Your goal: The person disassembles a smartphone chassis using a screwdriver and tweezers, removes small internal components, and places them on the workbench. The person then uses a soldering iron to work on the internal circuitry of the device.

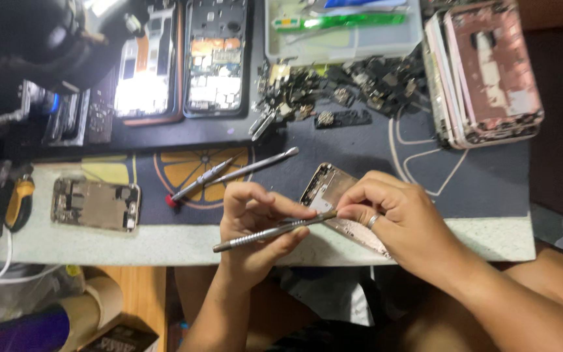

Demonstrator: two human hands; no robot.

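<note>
The phone housing [333, 195], a bare metal shell, lies tilted at the near edge of the work mat [360, 150], half covered by the person's hands. A clear plastic tray [343, 39] with a green strip and a blue-topped packet sits at the far side; a dark box [122, 339] lies on the floor below. The left hand [255, 228] closes around a metal pry tool [275, 229], its tip touching the housing. The right hand [399, 218], ring on one finger, pinches that tip against the shell. A pink stack of housings [487, 72], opened phones [216, 58] and loose parts [333, 91] crowd the dark mat on a pale speckled bench [164, 238].
</note>
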